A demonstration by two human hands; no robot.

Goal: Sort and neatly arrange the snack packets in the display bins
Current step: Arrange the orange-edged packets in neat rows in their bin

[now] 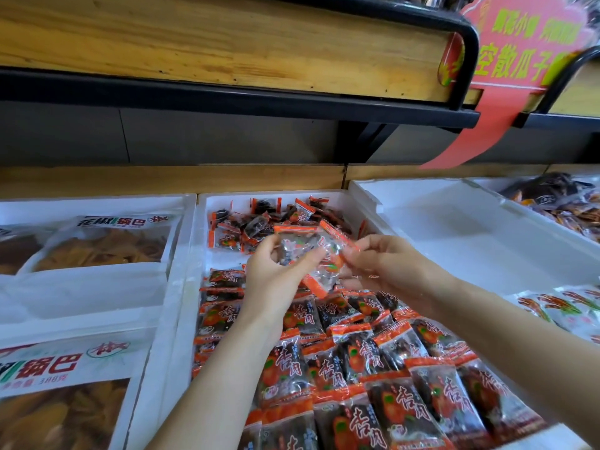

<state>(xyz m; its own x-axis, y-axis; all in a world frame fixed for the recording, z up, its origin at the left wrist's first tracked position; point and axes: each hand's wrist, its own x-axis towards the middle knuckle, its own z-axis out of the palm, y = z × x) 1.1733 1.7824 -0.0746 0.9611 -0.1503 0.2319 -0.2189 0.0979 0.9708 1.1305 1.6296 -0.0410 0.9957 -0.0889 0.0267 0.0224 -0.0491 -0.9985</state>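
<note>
Above the middle white foam bin [190,254], my left hand [276,274] and my right hand [386,264] hold a small bunch of clear snack packets with orange-red ends [311,248] between them. The left hand's fingers curl around the bunch from the left. With thumb and fingers, the right hand pinches the right ends of the packets. Below the hands, several packets of the same kind [363,362] lie in neat overlapping rows. At the far end of the bin sits a loose pile of them [259,222].
On the left, foam bins hold large bags of yellow crisps [104,245]. A white foam bin [454,222] on the right shows a bare floor, with other snack packets [565,306] at its near end. A wooden shelf [227,43] and red sign [519,40] hang above.
</note>
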